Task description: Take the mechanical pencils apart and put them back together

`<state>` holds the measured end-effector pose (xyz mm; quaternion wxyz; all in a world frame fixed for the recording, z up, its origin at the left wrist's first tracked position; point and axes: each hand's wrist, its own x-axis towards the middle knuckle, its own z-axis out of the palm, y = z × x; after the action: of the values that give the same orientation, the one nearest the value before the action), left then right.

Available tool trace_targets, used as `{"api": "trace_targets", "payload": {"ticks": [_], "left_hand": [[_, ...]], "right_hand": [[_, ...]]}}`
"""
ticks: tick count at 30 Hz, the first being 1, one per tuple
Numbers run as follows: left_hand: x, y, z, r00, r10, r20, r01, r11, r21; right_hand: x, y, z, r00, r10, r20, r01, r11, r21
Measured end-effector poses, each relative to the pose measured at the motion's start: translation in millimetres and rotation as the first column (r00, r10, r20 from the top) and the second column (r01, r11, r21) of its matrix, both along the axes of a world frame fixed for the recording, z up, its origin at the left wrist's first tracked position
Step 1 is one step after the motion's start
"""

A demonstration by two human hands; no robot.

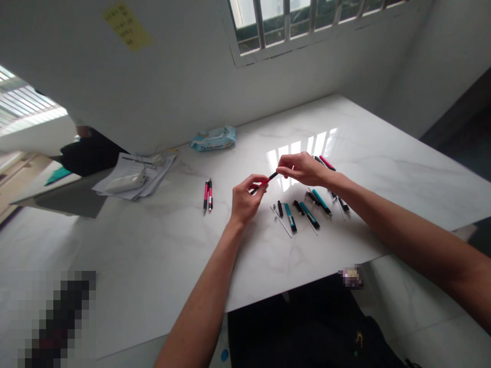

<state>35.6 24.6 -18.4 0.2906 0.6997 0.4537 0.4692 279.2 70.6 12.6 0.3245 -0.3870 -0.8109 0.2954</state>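
Note:
My left hand (247, 197) is closed round the red and black barrel of a pen (265, 181), held tilted above the table. At the pen's upper right end, the fingers of my right hand (301, 167) pinch its black part. Below my hands lie pen parts: a teal barrel (290, 217), a second teal barrel (309, 214), a third teal barrel (321, 202), a black grip (280, 208) and a thin white refill (282, 222). Beyond my right wrist is a pink and black barrel (327, 162), partly hidden. Two red and black pens (207, 196) lie side by side left of my left hand.
A blue pack of wipes (213, 139) rests against the wall at the back of the white marbled table (161, 276). Papers (134, 176) with a white object on top lie at the left. Behind them, a person in dark clothing (90, 153) is partly visible.

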Motion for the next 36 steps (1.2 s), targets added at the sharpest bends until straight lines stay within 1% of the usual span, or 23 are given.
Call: {"api": "trace_targets", "payload": {"ticks": [3,5,10,15,18,24,29,31,33,34,36], "left_hand": [[1,0,0.5,0.999,0.033,-0.002,-0.033,0.999,0.029],[1,-1,1.0,0.999,0.049,0.006,-0.049,0.998,0.024],[1,-2,4.8,0.997,0.065,0.049,-0.066,0.998,0.02],[-2,0,5.3,0.99,0.105,0.096,-0.102,0.994,-0.031],[-3,1,3.6,0.989,0.103,0.105,-0.099,0.994,-0.038],[-8,1,4.1,0.992,0.098,0.075,-0.098,0.995,0.0],[-12,6,3.7,0.98,0.146,0.137,-0.146,0.989,-0.004],[-14,9,3.1,0.961,0.172,0.216,-0.168,0.985,-0.036],[-16,12,3.0,0.923,0.193,0.333,-0.159,0.979,-0.126],[-18,14,3.3,0.9,0.197,0.389,-0.133,0.973,-0.187],[-21,16,4.4,0.866,0.188,0.463,-0.044,0.952,-0.304]], "right_hand": [[0,0,-2.0,1.0,-0.005,-0.024,0.005,1.0,0.007],[-1,0,-4.4,0.999,-0.003,-0.034,0.003,1.0,0.008],[-5,0,-10.8,0.997,0.04,-0.06,-0.041,0.999,-0.011],[-10,0,-14.7,0.995,0.075,-0.066,-0.078,0.996,-0.04],[-11,0,-15.4,0.992,0.091,-0.084,-0.094,0.995,-0.037],[-14,-3,-14.1,0.989,0.106,-0.108,-0.111,0.993,-0.041],[-19,-8,-14.8,0.99,0.121,-0.073,-0.124,0.991,-0.046],[-19,-7,-15.4,0.992,0.099,-0.077,-0.102,0.994,-0.033],[-16,-4,-15.3,0.992,0.066,-0.111,-0.07,0.997,-0.027],[-14,-2,-14.8,0.99,0.049,-0.134,-0.053,0.998,-0.029],[-10,1,-12.4,0.983,0.015,-0.183,-0.023,0.999,-0.044]]}}
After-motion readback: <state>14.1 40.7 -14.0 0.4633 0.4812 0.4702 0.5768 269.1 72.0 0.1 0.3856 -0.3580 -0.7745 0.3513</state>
